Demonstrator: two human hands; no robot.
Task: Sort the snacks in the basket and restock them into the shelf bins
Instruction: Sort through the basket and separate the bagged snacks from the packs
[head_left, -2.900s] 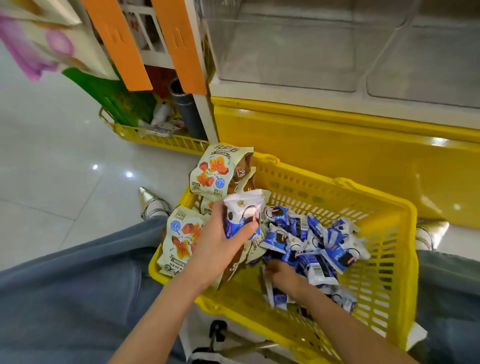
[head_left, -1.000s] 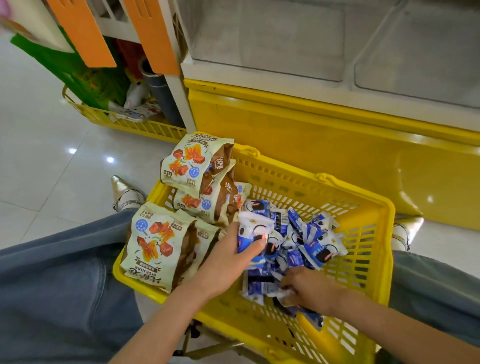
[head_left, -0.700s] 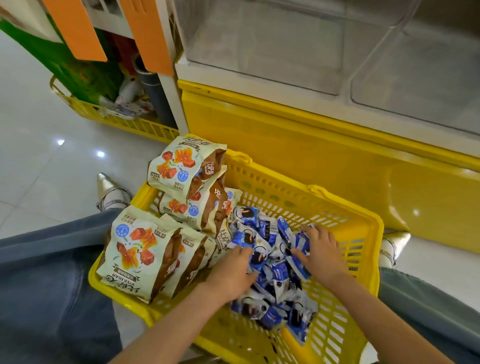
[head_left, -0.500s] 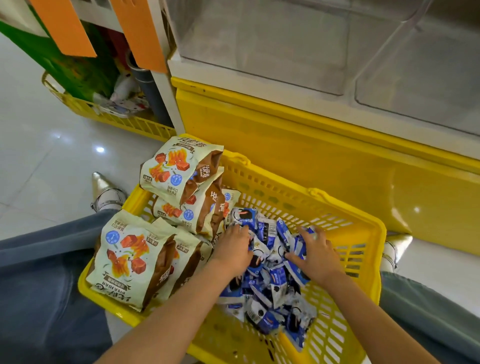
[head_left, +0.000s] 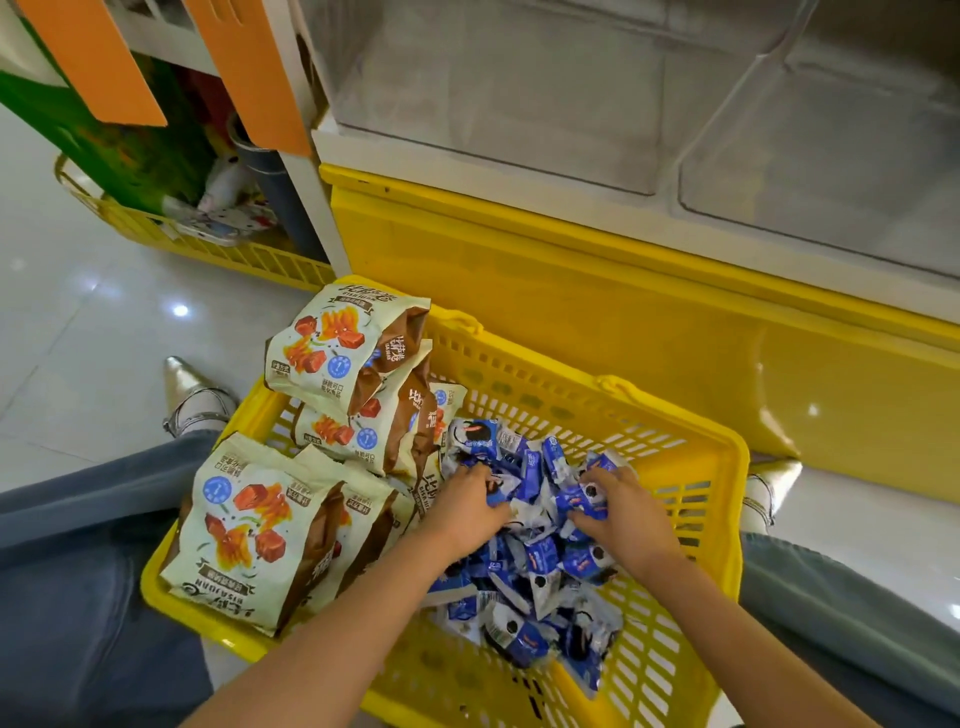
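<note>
Single head-worn, wide-angle view. It looks forward and steeply down from above and behind the left hand (head_left: 467, 512) and right hand (head_left: 626, 522); both forearms enter at the bottom edge. Range is close: the yellow basket (head_left: 719, 467) around the hands fills the centre, with the blue packets (head_left: 535, 561) beneath them mid-frame. The clear shelf bins (head_left: 519, 104) beyond the hands fill the top. Straight lines bow near the edges.

Retail shop: clear shelf bins (head_left: 493, 104) above a yellow shopping basket (head_left: 545, 384) stocked with duplicate snack bags (head_left: 332, 348) and small blue packets (head_left: 540, 561).
</note>
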